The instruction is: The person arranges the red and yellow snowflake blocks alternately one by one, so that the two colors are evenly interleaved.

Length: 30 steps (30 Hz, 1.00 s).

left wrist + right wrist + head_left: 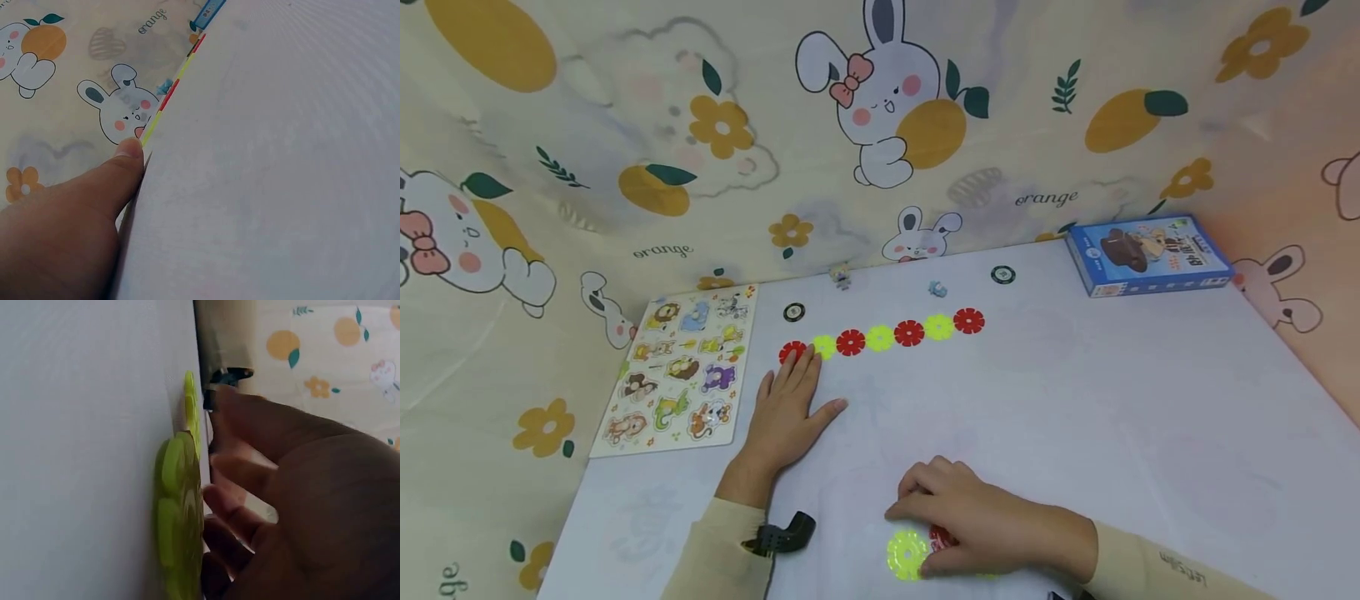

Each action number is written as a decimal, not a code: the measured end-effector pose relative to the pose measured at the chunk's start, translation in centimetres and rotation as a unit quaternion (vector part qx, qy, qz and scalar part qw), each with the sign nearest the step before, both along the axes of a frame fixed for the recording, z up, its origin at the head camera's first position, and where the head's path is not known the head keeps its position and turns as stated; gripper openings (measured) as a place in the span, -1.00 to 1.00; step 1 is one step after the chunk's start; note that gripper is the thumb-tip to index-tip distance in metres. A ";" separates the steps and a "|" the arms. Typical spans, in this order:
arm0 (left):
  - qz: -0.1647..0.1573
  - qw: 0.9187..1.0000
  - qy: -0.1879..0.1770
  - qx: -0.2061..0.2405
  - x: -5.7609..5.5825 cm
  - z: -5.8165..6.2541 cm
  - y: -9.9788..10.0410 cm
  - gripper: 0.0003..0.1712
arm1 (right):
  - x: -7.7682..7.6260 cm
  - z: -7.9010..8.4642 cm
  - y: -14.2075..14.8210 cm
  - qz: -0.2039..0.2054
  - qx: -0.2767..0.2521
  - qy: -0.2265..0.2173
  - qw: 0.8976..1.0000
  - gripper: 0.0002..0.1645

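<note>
Disc row [880,337], running sideways, is being touched at its left end by the nearer left hand [784,419], spread flat; loose discs [902,556], well behind, are being partly covered by right hand [981,518], held wide.

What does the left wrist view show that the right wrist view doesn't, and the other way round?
Only the left wrist view shows the blue box, the small blue toy and the row of red and yellow-green discs. Only the right wrist view shows the right hand, the yellow-green discs beside it and a black wrist device. Both share the white table and printed backdrop.
</note>
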<state>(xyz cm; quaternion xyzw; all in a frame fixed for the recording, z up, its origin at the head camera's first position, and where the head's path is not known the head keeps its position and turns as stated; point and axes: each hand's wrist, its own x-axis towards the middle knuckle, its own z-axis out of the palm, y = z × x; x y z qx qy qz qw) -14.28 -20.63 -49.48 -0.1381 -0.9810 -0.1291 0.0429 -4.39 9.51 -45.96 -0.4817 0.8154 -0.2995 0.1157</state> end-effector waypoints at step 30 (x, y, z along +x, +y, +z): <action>0.006 1.000 -0.001 -0.006 0.0 0.4 0.2 0.02 | -14.6 -0.8 10.6 -0.429 -0.164 -0.246 0.853 -0.58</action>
